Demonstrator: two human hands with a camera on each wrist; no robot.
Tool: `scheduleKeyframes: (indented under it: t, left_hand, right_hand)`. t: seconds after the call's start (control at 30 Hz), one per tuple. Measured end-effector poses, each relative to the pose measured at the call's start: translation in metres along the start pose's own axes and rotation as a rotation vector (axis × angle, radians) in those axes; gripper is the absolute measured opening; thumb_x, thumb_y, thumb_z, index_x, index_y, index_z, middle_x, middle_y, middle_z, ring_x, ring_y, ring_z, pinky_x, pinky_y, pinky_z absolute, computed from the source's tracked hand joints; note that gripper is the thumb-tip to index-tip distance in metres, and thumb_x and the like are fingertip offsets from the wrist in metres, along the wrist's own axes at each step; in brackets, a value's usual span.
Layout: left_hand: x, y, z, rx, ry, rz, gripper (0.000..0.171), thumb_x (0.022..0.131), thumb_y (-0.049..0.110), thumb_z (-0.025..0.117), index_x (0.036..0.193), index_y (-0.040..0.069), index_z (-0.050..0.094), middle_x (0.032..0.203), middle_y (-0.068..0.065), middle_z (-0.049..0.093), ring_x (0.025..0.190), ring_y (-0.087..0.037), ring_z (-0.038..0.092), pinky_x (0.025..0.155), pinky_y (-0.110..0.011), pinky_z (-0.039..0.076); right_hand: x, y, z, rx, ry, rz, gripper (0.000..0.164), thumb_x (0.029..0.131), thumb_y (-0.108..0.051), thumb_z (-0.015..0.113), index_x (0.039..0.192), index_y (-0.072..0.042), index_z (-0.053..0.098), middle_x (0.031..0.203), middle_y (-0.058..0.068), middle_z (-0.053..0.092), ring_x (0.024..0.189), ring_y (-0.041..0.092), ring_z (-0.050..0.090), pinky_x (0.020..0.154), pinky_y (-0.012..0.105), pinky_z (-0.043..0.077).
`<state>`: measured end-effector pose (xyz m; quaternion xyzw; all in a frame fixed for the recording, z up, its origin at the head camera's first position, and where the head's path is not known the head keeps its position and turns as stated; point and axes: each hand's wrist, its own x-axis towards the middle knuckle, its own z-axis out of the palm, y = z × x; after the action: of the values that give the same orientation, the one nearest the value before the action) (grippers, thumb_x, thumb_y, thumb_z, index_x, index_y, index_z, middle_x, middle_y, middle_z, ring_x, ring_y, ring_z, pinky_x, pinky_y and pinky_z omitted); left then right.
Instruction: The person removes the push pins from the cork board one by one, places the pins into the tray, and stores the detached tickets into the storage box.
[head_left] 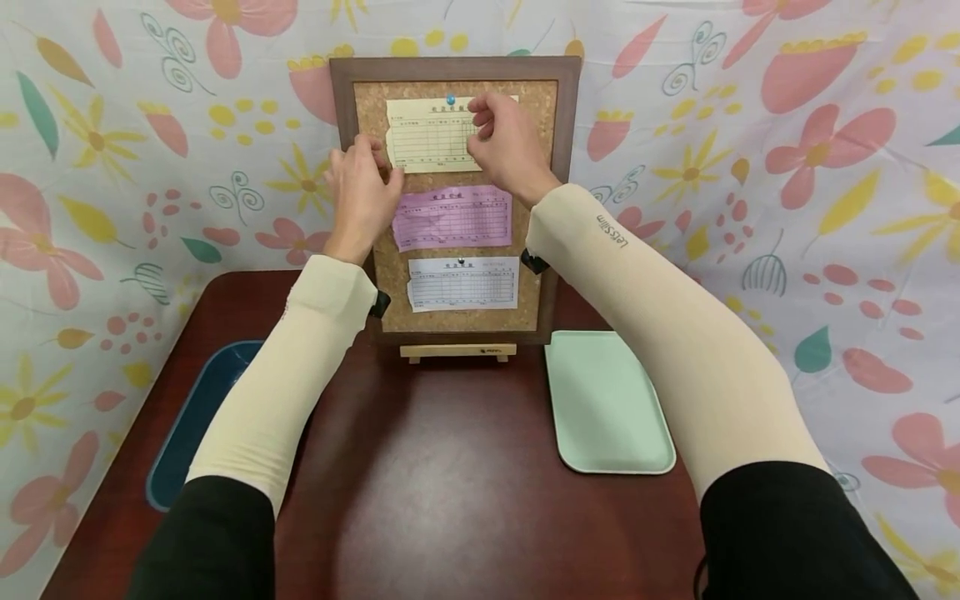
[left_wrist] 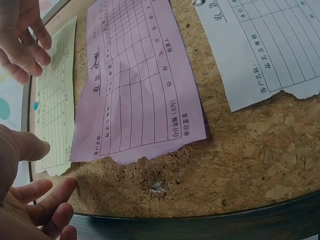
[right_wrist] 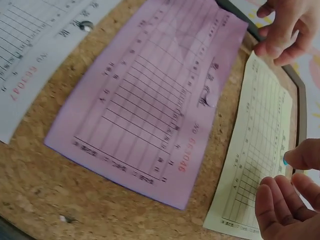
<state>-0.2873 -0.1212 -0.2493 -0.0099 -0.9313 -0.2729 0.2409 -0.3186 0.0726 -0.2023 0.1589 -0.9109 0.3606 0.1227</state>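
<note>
A pale yellow receipt slip [head_left: 427,142] hangs at the top of a framed cork board [head_left: 465,325], held by a blue pushpin [head_left: 451,99]. My left hand [head_left: 362,187] is at the slip's left torn edge, its thumb and fingers apart in the left wrist view. Over the slip's right part is my right hand [head_left: 513,148], fingers loosely bent; the right wrist view shows its thumb near the pin and nothing held. Whether either hand touches the paper, I cannot tell. Below hang a pink slip [head_left: 453,221] and a white slip [head_left: 463,287] with a silver pin [right_wrist: 86,25].
The board leans on a small wooden easel [head_left: 457,351] on the dark red table [head_left: 450,467]. A mint green tray [head_left: 611,408] lies to the right. A blue tray [head_left: 191,425] is partly behind my left arm. Patterned cloth [head_left: 705,108] hangs behind.
</note>
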Motion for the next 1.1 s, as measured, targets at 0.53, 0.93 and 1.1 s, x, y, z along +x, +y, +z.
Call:
scheduleKeyframes:
  t: [0.53, 0.93, 1.1]
  left_hand:
    - [0.003, 0.01, -0.001, -0.041, -0.026, -0.044, 0.042, 0.094, 0.03, 0.053, 0.13, 0.01, 0.042, 0.101, -0.003, 0.056, 0.102, -0.024, 0.039, 0.089, -0.038, 0.023]
    - [0.005, 0.013, 0.003, -0.081, -0.002, -0.099, 0.037, 0.094, 0.022, 0.053, 0.129, 0.012, 0.042, 0.098, -0.002, 0.056, 0.101, -0.022, 0.047, 0.088, -0.039, 0.021]
    - [0.005, 0.015, 0.004, -0.094, 0.005, -0.091, 0.038, 0.095, 0.017, 0.049, 0.132, 0.013, 0.041, 0.097, -0.001, 0.054, 0.099, -0.02, 0.048, 0.087, -0.037, 0.022]
  right_hand:
    - [0.015, -0.018, 0.005, 0.007, -0.029, -0.064, 0.041, 0.092, -0.006, 0.049, 0.133, -0.013, 0.047, 0.125, 0.003, 0.046, 0.102, 0.012, 0.048, 0.085, 0.018, 0.039]
    - [0.025, -0.022, 0.01, -0.077, 0.01, -0.042, 0.036, 0.092, -0.006, 0.049, 0.128, -0.009, 0.052, 0.12, 0.005, 0.049, 0.104, 0.013, 0.048, 0.085, 0.016, 0.039]
    - [0.025, -0.023, 0.012, -0.146, 0.062, -0.049, 0.03, 0.093, -0.009, 0.049, 0.122, -0.009, 0.058, 0.115, 0.004, 0.052, 0.103, 0.014, 0.048, 0.084, 0.017, 0.038]
